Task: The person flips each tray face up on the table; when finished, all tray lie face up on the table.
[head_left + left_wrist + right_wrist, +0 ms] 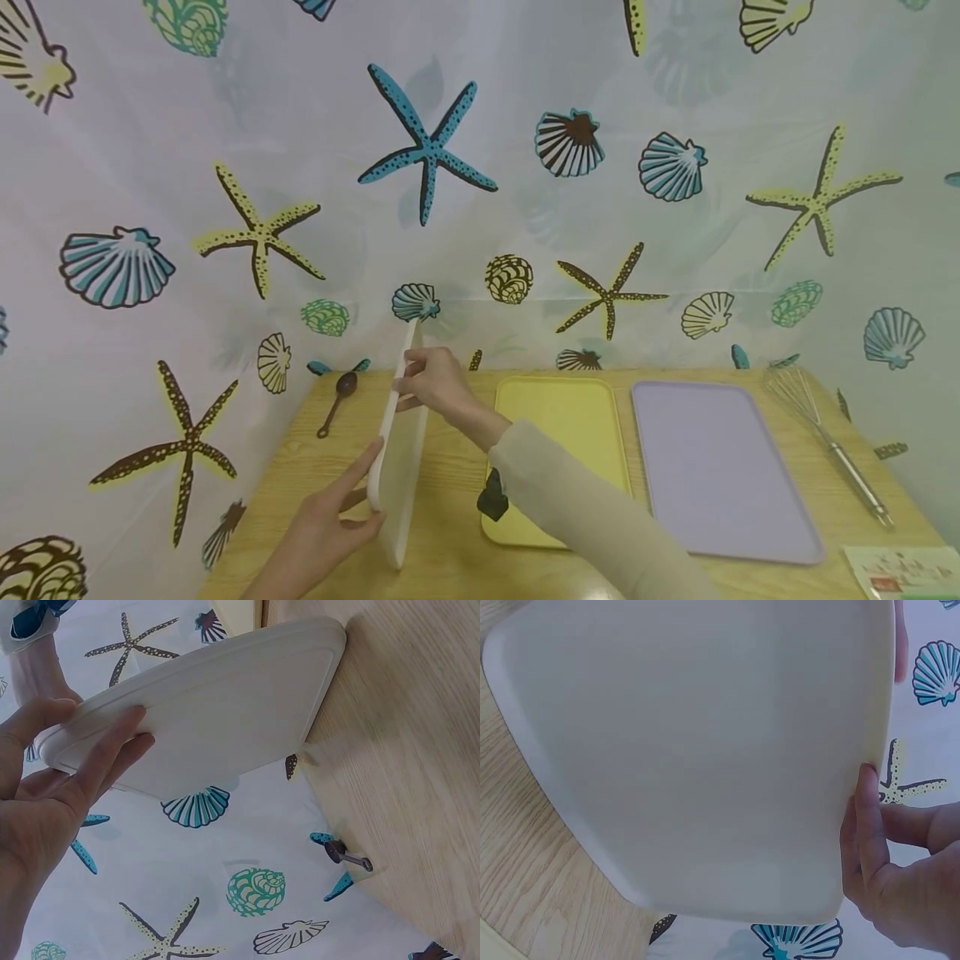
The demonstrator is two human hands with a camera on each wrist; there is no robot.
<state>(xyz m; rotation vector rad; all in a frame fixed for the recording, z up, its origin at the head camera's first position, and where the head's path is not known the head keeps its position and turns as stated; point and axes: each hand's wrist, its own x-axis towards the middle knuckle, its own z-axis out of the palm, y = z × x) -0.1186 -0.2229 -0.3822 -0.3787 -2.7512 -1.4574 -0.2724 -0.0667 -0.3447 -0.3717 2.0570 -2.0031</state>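
A white tray (401, 467) stands on its long edge on the wooden table, its broad faces turned sideways. My left hand (322, 525) grips the near end, thumb on one side and fingers on the other; in the left wrist view its fingers (112, 754) lie along the tray's outer face. Farther along the upper edge, my right hand (438, 383) pinches the rim between thumb and fingers. The right wrist view shows the tray's inner face (690, 765) with that hand (900, 870) at its rim.
Right of the white tray lie a yellow tray (555, 408), partly under my right forearm, and a purple tray (720, 467). A whisk (840, 454) and a printed card (903, 571) are at the far right. A dark spoon (337, 402) lies at the back left. Patterned cloth surrounds the table (457, 517).
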